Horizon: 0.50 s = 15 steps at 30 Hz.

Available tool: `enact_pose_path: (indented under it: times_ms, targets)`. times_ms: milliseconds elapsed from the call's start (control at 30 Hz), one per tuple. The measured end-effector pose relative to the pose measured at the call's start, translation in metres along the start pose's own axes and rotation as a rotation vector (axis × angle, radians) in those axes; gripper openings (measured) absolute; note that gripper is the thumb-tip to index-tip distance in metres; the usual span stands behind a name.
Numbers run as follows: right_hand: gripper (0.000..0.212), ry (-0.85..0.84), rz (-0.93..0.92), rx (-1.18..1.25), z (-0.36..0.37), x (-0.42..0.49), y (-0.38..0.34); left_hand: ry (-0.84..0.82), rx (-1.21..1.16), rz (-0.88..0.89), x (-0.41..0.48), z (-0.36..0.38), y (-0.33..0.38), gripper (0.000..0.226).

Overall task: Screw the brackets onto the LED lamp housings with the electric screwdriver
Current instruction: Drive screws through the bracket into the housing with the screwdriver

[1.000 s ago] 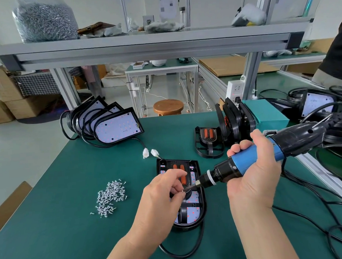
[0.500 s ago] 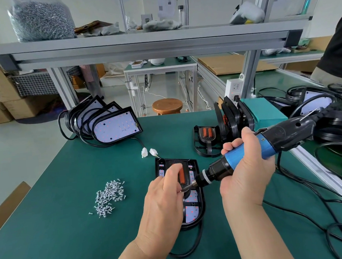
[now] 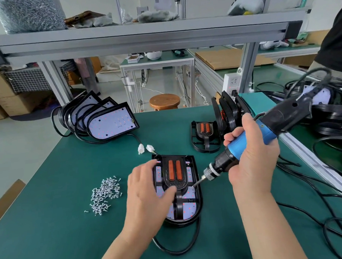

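Left hand flat, fingers relaxed, pins bracket on lamp housing midway along the front edge of the table so it won't shift; right hand wraps electric screwdriver, bit angled at the bracket's right side; screws piled handy leftward.

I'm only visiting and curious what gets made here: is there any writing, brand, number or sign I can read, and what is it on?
No text here can be read.
On the paper sheets behind the top shelf: dark printed marks, too blurred to read.
On the electric screwdriver: no label shows.
On the lamp housing: no lettering shows.
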State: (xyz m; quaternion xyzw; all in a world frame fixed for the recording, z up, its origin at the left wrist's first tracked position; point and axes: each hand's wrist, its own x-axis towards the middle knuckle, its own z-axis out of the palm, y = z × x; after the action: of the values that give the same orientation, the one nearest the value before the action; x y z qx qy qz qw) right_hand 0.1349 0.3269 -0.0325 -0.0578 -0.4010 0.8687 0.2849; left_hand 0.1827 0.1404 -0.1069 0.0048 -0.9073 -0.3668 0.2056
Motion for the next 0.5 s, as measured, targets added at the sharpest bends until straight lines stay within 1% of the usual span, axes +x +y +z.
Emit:
enact_pose_path:
  times_ms: [33,100,167,233,300,433,500]
  targets:
    - [0.018,-0.021,0.009,-0.014,0.001,0.001,0.001,-0.008,-0.031,-0.113,0.004,0.0,-0.005,0.07]
    - [0.018,-0.054,0.024,-0.059,0.003,0.001,0.005,-0.086,-0.093,-0.322,0.013,0.003,-0.013,0.08]
    - [0.017,-0.075,0.036,-0.106,0.005,0.001,0.01,-0.178,-0.117,-0.43,0.02,0.008,-0.018,0.092]
    - [0.017,-0.088,0.053,-0.129,0.007,0.001,0.015,-0.227,-0.114,-0.446,0.024,0.013,-0.022,0.097]
    - [0.016,-0.099,0.07,-0.138,0.007,0.002,0.017,-0.237,-0.107,-0.441,0.027,0.016,-0.024,0.095]
    - [0.017,-0.127,0.091,-0.16,0.008,0.005,0.02,-0.238,-0.122,-0.435,0.028,0.017,-0.025,0.082]
    - [0.016,-0.136,0.094,-0.17,0.009,0.006,0.021,-0.243,-0.133,-0.446,0.028,0.016,-0.025,0.07]
